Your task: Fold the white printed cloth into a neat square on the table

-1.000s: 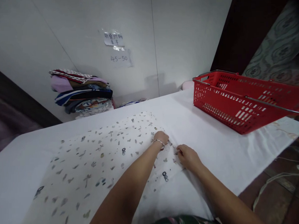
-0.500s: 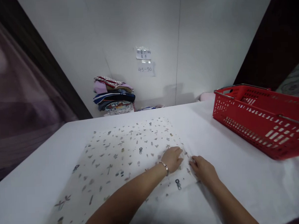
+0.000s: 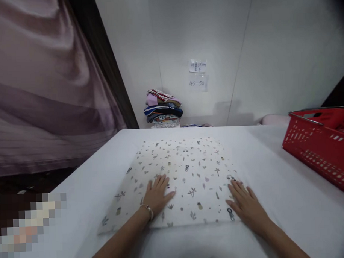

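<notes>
A cream cloth [image 3: 187, 170] printed with small plants and insects lies spread flat on the white-covered table [image 3: 275, 185]. My left hand [image 3: 157, 193], with a thin bracelet on the wrist, lies flat on the cloth's near left part, fingers stretched out. My right hand [image 3: 245, 203] rests flat on the cloth's near right corner, fingers spread. Neither hand holds anything.
A red plastic basket [image 3: 322, 150] with metal handles stands on the table at the right. A stack of folded fabrics [image 3: 162, 110] sits against the white wall behind the table. A mauve curtain [image 3: 46, 84] hangs at the left. Paper notes [image 3: 197, 73] are stuck on the wall.
My hands have left the cloth's right edge, where they were pinched together, and now lie flat and apart on its near part. The view has swung left, so the basket sits farther right.
</notes>
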The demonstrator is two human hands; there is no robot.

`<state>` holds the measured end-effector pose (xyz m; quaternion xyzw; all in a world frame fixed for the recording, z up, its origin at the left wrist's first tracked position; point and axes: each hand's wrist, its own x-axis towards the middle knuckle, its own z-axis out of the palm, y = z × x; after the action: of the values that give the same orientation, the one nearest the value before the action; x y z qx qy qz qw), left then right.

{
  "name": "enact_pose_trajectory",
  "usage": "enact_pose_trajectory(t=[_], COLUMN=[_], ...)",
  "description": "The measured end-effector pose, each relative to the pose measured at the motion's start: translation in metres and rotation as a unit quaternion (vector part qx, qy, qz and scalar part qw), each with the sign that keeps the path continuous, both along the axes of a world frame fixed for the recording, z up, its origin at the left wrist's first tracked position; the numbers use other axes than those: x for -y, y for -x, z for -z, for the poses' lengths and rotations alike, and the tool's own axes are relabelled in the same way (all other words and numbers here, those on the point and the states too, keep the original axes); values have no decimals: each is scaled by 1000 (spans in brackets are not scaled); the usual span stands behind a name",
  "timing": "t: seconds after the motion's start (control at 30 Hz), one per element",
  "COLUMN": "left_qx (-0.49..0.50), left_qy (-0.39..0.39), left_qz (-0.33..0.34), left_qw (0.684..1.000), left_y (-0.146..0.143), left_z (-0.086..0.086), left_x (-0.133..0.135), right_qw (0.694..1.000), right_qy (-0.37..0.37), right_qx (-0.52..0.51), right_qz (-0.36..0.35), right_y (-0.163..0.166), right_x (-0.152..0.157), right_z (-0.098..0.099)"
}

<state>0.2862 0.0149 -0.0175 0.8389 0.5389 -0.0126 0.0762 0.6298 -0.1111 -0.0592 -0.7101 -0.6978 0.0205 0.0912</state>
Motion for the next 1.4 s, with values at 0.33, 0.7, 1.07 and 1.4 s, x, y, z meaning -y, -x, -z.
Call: enact_pose_trajectory(t=[0.33,0.7,1.07,1.4], left_qx=[-33,132,89,207], left_qy=[-47,-30,71,90], left_qz=[-207,-348,-369,-358], left_qw=[977,927,922,906], left_y=[99,161,182,185], left_z=[-5,-15,-24,-25], left_x=[-11,1,29,-8], right_qw=[999,996,997,996], right_qy=[-5,-68,-25,40], right_qx=[41,64,40,4], right_qz=[19,-14,-66,-83], right_y=[0,-7,19,69], right_x=[-1,-3,-11,-71], right_z=[-2,19,27,-32])
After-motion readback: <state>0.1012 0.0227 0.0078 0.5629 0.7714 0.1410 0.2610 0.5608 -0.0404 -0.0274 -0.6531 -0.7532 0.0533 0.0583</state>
